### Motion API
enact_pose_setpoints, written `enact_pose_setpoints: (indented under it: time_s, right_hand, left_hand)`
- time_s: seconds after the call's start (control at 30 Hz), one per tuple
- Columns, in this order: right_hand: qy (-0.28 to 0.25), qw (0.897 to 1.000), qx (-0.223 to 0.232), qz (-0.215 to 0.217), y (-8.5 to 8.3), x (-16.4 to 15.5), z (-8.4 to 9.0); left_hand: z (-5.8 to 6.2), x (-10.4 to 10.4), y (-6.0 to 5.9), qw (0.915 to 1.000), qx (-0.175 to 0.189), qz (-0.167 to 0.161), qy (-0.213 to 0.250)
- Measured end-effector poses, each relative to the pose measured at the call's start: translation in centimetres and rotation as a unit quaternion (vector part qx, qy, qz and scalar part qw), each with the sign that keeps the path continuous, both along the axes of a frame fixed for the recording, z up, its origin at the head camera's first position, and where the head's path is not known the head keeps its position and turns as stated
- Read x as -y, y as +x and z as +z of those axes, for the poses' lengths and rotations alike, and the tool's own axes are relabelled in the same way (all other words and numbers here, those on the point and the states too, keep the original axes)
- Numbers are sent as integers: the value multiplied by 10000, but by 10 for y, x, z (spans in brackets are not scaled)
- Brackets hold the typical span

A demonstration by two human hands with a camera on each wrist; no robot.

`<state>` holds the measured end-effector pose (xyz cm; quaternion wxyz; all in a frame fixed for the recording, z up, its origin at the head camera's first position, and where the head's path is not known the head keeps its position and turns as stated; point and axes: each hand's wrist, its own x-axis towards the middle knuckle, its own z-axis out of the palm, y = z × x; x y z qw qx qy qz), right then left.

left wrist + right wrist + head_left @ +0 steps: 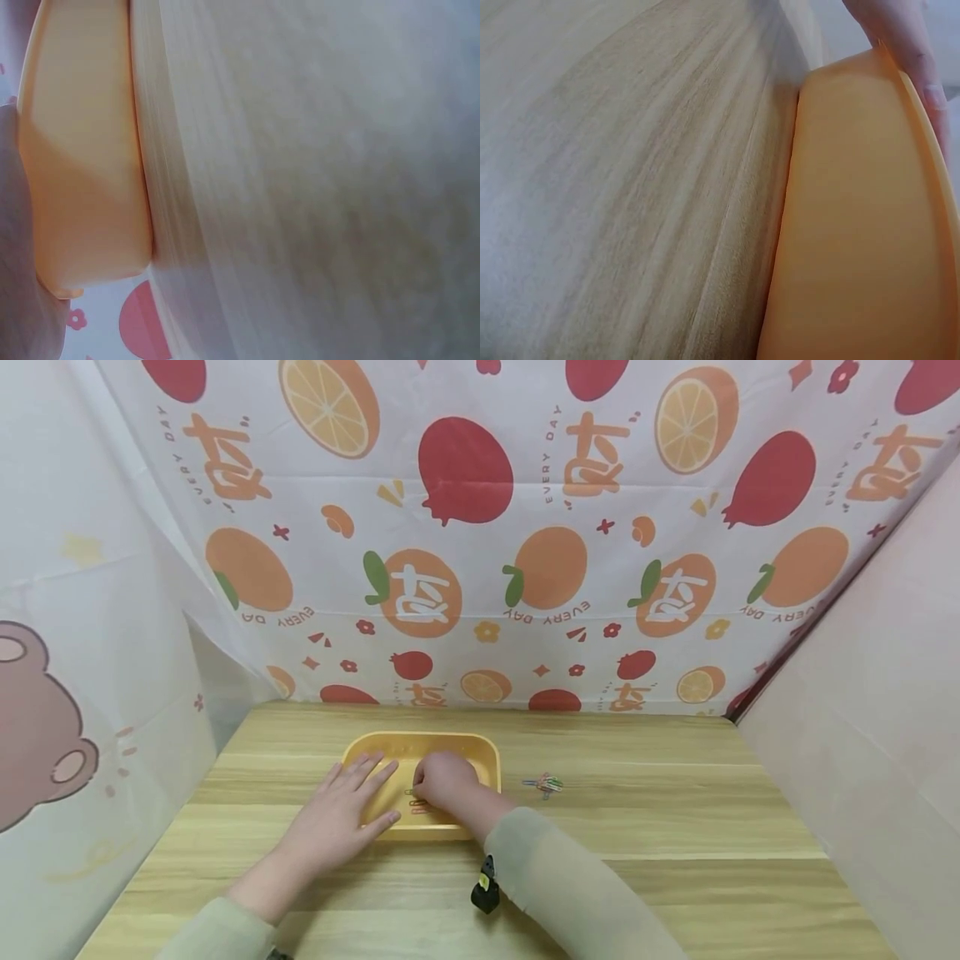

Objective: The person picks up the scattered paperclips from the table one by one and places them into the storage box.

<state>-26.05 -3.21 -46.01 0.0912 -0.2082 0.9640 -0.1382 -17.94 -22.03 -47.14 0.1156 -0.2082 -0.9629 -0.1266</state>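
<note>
A shallow yellow-orange tray [382, 833] sits on the table. Over its left rim lies my left hand [341, 817], fingers spread and straight, thumb across the front edge. Inside the tray, my right hand [447, 781] pinches a small greenish paper clip [408, 792] at its fingertips. Just in front of that hand, a few paper clips [417, 807], reddish and brownish, lie side by side on the tray floor. Both wrist views look along the tray's outer wall [90, 180]; the right wrist view also catches the left thumb [934, 97] over the rim.
To the right of the tray, a small pile of coloured paper clips [547, 784] lies on the wooden table [675, 827]. A fruit-printed cloth [480, 568] hangs along the back edge, with pale cloth sides left and right.
</note>
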Motion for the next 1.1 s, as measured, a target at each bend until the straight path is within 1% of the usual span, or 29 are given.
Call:
enact_pose_setpoints:
  time_s: [0.23, 0.4, 0.63, 0.87, 1.1]
  right_hand:
    - [27, 10000, -14, -34, -1, 0, -2]
    - [-75, 9999, -46, -65, -2, -1, -2]
    - [-280, 9996, -54, -74, -1, -1, 2]
    - [-756, 9967, 133, -279, 2, -4, 8]
    - [-1349, 9897, 195, -434, 4, -12, 14]
  left_hand:
    - [2, -2, 0, 10000, 31, 10, -12]
    - [3, -2, 1, 10000, 1, -11, -1]
    - [1, -1, 1, 10000, 4, 13, -55]
    - [0, -1, 0, 10000, 57, 17, -71]
    - [2, -2, 1, 10000, 70, -1, -36]
